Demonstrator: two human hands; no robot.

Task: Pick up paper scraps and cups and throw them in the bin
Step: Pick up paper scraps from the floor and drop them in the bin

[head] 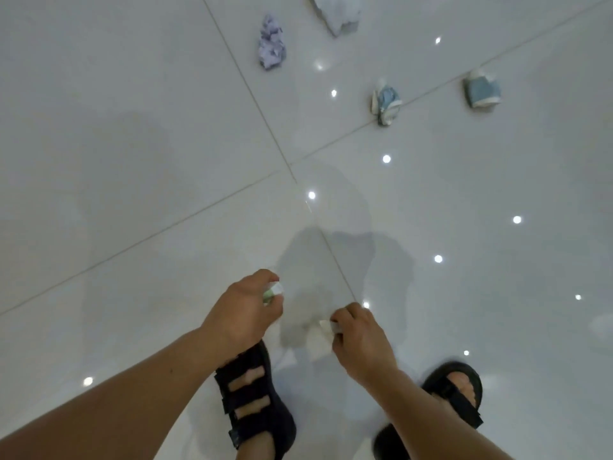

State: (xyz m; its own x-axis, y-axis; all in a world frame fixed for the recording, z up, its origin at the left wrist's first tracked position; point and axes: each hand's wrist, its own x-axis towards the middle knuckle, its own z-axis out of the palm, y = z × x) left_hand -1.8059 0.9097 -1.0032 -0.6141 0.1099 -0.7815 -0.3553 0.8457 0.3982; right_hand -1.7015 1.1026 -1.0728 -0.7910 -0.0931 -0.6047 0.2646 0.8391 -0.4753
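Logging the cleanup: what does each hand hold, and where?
Left hand pinches a small green-and-white scrap, mostly hidden. Right hand pinches a white paper by its upper edge.

The top edge cut off the white crumpled paper [336, 11]. The left hand [245, 313] hid most of a small scrap [274, 291]; the right hand [360, 340] covered one end of a white scrap [319, 341]. The right forearm [431, 426] hid part of a sandal [457, 391].
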